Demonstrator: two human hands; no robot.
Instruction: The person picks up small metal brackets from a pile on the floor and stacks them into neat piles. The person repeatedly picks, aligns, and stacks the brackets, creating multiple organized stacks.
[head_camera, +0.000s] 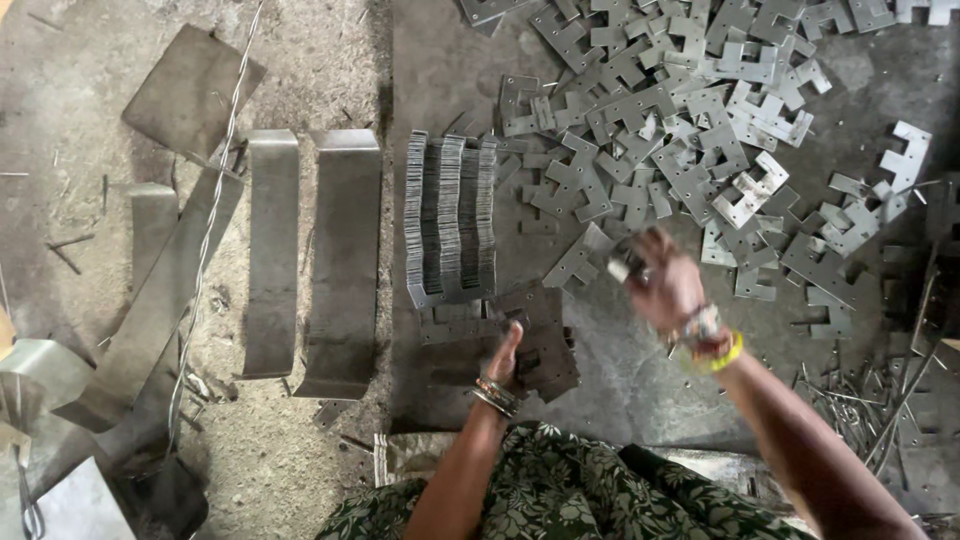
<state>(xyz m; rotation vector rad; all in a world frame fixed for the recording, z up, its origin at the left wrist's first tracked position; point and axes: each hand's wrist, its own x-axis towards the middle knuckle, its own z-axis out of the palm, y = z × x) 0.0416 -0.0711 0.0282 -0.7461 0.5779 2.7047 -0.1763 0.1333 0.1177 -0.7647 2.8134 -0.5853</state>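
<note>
I look down on a dusty grey concrete floor. Nearest me, my left hand (503, 362) rests flat, fingers spread, on a low stack of notched metal plates (535, 345). My right hand (662, 285), blurred, pinches one small plate (625, 266). Beyond stand plates on edge (450, 215), then a loose heap (680, 110).

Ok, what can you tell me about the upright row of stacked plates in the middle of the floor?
The row of stacked plates is thin grey sheet-metal pieces packed on edge in several tight bands, edges facing up. It stands on the dark floor between two bent metal strips and the loose plate pile. Flat plates lie at its near end, where the left hand rests; neither hand touches the row.
</note>
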